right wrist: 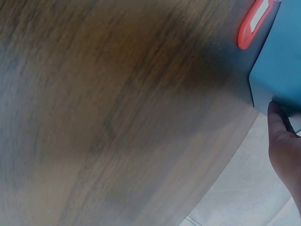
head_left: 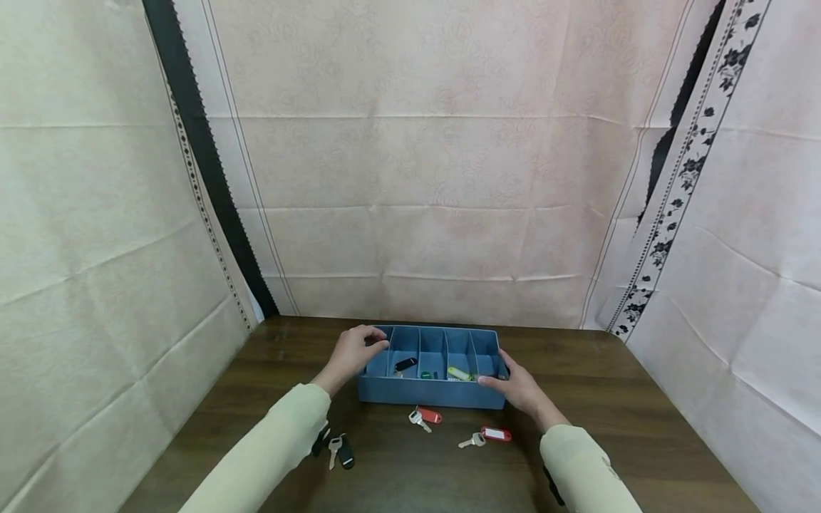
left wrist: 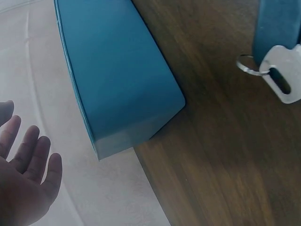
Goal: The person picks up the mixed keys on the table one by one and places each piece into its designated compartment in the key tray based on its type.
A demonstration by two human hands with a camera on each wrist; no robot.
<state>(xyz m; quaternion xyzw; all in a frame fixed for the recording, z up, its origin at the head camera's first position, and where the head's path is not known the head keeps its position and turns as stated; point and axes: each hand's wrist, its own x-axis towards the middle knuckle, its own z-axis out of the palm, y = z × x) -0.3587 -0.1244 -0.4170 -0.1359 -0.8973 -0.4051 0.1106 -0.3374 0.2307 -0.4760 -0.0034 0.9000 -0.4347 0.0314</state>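
Two hands are at the blue, rectangular, plastic-looking box (head_left: 431, 392), which stands on the brown wooden table (head_left: 410, 477). We see the left hand (head_left: 351, 349) at the left end, its fingers loosely bent and spread, with nothing visible in them; whether it touches the rim, we cannot tell. The right hand (head_left: 522, 390) grips the right end — thumb over the front edge, fingers on the outer wall.

Because only one end seems firmly held, we judge that a pull from the right could turn the box and push its front wall into the red plastic tag with silver key (head_left: 431, 415), lying just before it. If that end rises alone, the black tag (head_left: 405, 364) inside could slide in its compartment. The pale green left sleeve (head_left: 276, 434) could sweep away the black oval tag (head_left: 346, 452) beside it.

The left hand covers part of the leftmost compartment, and the right thumb hides some of the rightmost. The green pieces (head_left: 426, 375) are too small for us to identify. In the left wrist view, the picture's edge cuts off the silver key (left wrist: 284, 77).
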